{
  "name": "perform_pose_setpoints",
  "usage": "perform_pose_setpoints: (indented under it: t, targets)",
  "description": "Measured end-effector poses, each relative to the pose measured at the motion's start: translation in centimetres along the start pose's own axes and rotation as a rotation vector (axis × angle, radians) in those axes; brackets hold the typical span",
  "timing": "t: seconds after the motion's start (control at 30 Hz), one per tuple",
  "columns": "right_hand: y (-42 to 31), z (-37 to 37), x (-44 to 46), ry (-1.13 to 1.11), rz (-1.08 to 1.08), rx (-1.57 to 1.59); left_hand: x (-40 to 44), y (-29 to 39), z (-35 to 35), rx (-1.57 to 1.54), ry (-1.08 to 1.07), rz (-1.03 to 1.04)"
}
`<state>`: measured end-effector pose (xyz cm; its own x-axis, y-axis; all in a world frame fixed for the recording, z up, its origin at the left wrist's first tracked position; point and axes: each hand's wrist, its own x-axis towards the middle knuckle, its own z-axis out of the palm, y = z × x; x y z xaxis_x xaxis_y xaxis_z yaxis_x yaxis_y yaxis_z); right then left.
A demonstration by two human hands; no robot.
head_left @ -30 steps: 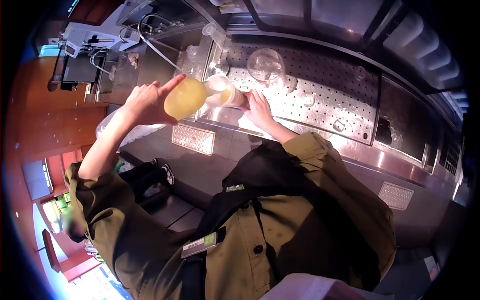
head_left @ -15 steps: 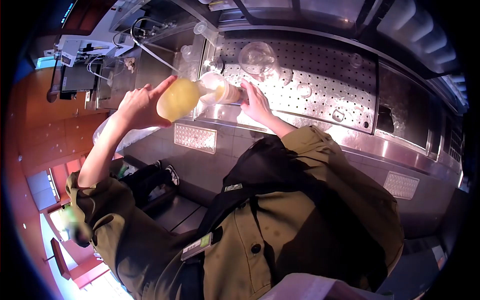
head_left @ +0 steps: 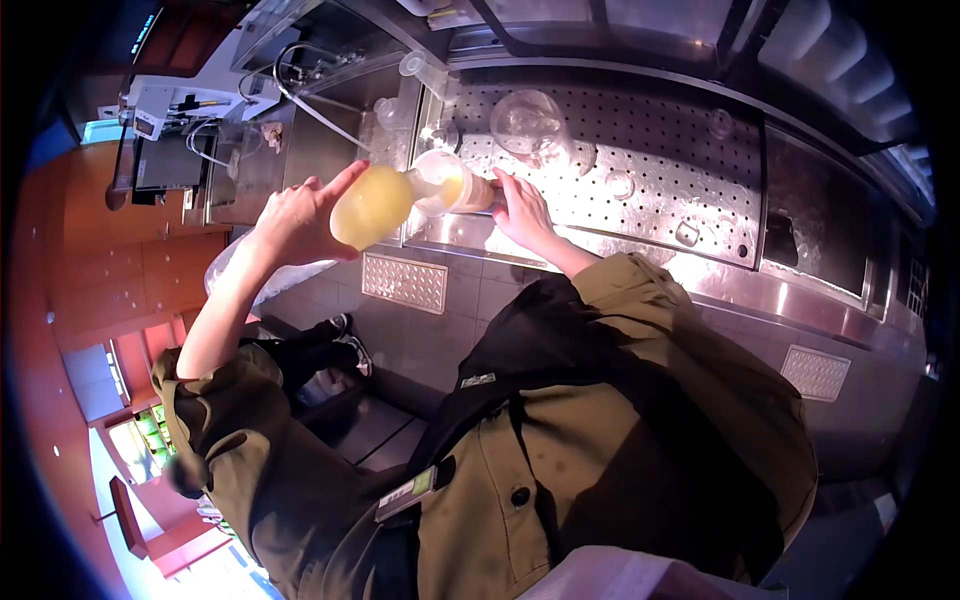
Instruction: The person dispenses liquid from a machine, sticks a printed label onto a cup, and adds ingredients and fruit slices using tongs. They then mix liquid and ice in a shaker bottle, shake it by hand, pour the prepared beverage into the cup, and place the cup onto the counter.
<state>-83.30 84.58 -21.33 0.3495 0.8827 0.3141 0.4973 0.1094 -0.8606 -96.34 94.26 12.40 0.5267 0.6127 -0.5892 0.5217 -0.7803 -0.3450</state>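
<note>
My left hand is wrapped round the base of a rounded clear bottle with yellow liquid inside. The bottle is tipped, and its clear neck points right, into the mouth of a clear cup. Some yellow shows inside the cup too. On the cup's far side, my right hand has its fingers at the base, holding it over the front edge of the metal counter. Glare hides whether liquid is flowing, and the right fingertips are partly hidden.
A perforated metal drain tray carries a large clear pitcher-like vessel and small clear items. A hose-like tap stands at the left. Clear plastic cups sit beside the tray. Another person's shoes show on the floor.
The whole view has shifted slightly right and down. Both hands keep the bottle and cup together, with the bottle still tipped toward the cup.
</note>
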Motion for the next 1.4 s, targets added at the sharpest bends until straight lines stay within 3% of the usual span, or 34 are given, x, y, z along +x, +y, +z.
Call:
perform_pose_setpoints:
  t: [0.57, 1.4]
  targets:
    - [0.1, 0.5, -0.1, 0.101, -0.024, -0.026, -0.1, -0.1, -0.2, 0.097, 0.041, 0.044]
    - [-0.3, -0.4, -0.1, 0.072, -0.046, 0.064, 1.3, -0.2, 0.7, 0.116, 0.041, 0.088]
